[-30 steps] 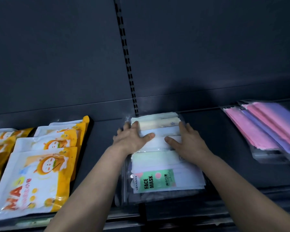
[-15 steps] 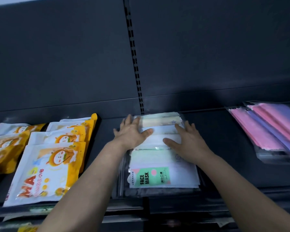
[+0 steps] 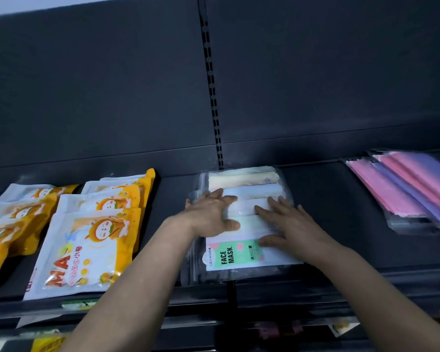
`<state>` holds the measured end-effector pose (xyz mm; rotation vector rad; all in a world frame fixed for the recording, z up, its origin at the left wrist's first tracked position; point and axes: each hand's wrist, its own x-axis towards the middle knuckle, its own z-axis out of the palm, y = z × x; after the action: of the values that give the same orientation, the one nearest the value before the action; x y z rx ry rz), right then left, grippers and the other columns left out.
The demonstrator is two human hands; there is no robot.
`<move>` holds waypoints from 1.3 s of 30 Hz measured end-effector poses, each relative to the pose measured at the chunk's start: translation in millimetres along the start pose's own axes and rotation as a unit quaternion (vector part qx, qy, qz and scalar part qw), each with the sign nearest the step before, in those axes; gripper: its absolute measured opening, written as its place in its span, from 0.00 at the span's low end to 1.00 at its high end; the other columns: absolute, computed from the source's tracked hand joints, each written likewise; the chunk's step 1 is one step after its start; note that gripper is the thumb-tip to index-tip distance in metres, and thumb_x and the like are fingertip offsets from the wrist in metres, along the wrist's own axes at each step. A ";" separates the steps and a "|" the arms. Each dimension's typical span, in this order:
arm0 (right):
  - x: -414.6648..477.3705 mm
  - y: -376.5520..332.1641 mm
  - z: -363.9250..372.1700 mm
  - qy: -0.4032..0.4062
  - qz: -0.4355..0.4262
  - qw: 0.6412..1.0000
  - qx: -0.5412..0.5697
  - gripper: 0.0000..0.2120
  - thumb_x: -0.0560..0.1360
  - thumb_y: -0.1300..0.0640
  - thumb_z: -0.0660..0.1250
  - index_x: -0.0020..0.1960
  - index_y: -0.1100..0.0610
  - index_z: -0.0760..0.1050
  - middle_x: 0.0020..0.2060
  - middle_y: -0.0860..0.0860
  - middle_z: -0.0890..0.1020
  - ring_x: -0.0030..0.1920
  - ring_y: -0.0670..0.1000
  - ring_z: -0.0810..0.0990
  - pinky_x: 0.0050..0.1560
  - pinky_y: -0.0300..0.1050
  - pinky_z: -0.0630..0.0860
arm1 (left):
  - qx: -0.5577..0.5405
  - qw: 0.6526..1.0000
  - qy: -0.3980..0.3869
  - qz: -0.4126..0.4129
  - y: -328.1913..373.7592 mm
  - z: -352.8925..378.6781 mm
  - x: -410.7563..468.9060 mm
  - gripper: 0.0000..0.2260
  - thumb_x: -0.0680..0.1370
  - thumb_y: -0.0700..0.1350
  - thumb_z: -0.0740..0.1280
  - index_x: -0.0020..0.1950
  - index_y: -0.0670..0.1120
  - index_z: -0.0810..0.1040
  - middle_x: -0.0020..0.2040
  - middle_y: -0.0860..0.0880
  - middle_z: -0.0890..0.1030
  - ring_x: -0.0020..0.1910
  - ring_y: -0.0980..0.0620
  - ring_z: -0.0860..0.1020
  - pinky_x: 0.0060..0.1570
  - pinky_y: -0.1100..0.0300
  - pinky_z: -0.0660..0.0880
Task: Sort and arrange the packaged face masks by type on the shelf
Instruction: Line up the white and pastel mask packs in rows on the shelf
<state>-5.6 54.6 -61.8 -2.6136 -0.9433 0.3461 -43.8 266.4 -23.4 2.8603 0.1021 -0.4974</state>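
While flat on the shelf (image 3: pixel 328 212), clear mask packs (image 3: pixel 241 255) lie under both hands' spread fingers (image 3: pixel 272 212).

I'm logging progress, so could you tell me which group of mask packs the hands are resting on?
The middle clear packs of pastel masks with the green label, not the orange ones or pink-purple ones.

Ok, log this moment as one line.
step: squaring stack | left hand: flat on clear pastel face-mask packs | right hand: flat on same | yellow cartoon pouches: left | pink-purple packs: right
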 end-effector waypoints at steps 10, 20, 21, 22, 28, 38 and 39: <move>-45.5 40.0 -17.4 0.230 0.055 0.961 -0.143 0.15 0.70 0.65 0.66 0.52 0.51 0.81 0.45 0.51 0.85 0.48 0.57 0.82 0.46 0.51 0.79 | -0.046 0.975 0.140 0.167 80.2 -1.2 35.8 0.16 0.81 0.46 0.60 0.68 0.51 0.74 0.67 0.51 0.76 0.66 0.50 0.72 0.62 0.57 0.70; -102.3 167.6 -83.0 0.274 0.235 0.914 -0.184 0.30 0.66 0.47 0.75 0.65 0.53 0.73 0.69 0.58 0.69 0.73 0.63 0.59 0.66 0.64 0.60 | -0.138 0.972 0.129 0.137 229.9 27.7 91.2 0.19 0.79 0.47 0.65 0.69 0.45 0.71 0.64 0.46 0.78 0.63 0.48 0.75 0.62 0.59 0.70; -105.8 180.9 -89.9 0.238 0.239 0.923 -0.184 0.33 0.67 0.43 0.72 0.69 0.52 0.68 0.72 0.57 0.64 0.74 0.62 0.54 0.68 0.63 0.56 | -0.142 0.973 0.131 0.125 246.7 31.2 98.3 0.20 0.78 0.47 0.65 0.70 0.44 0.70 0.66 0.45 0.77 0.64 0.46 0.75 0.61 0.59 0.70; -107.9 192.6 -94.5 0.211 0.229 0.932 -0.183 0.35 0.69 0.40 0.69 0.71 0.50 0.63 0.74 0.56 0.60 0.75 0.61 0.51 0.70 0.62 0.54 | -0.139 0.975 0.134 0.114 261.6 35.0 106.3 0.22 0.78 0.47 0.64 0.71 0.44 0.68 0.68 0.44 0.75 0.66 0.45 0.73 0.62 0.58 0.69; -111.5 237.2 -100.3 0.117 0.196 0.961 -0.155 0.28 0.75 0.49 0.61 0.73 0.49 0.59 0.76 0.54 0.52 0.74 0.63 0.50 0.67 0.64 0.59 | -0.016 0.988 0.092 0.123 310.3 59.4 124.7 0.23 0.83 0.49 0.55 0.77 0.46 0.60 0.78 0.45 0.60 0.77 0.47 0.57 0.75 0.52 0.54; -111.1 267.8 -106.6 0.160 0.132 0.957 -0.204 0.22 0.76 0.47 0.59 0.68 0.51 0.65 0.67 0.52 0.67 0.70 0.59 0.61 0.57 0.57 0.64 | 0.034 0.986 0.136 0.092 301.6 51.7 104.7 0.14 0.81 0.49 0.57 0.62 0.50 0.76 0.67 0.49 0.77 0.68 0.48 0.71 0.64 0.55 0.69; -111.1 269.9 -106.4 0.147 0.139 0.958 -0.202 0.25 0.76 0.43 0.58 0.71 0.50 0.61 0.72 0.53 0.62 0.73 0.61 0.55 0.64 0.62 0.61 | 0.009 0.988 0.111 0.102 296.9 53.9 105.4 0.16 0.81 0.51 0.58 0.69 0.52 0.72 0.72 0.52 0.72 0.74 0.52 0.64 0.70 0.54 0.63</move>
<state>100.6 -237.3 -58.5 -3.0607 -0.5932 -0.1928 69.9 -31.6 -43.6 2.8900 -0.1573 -0.1384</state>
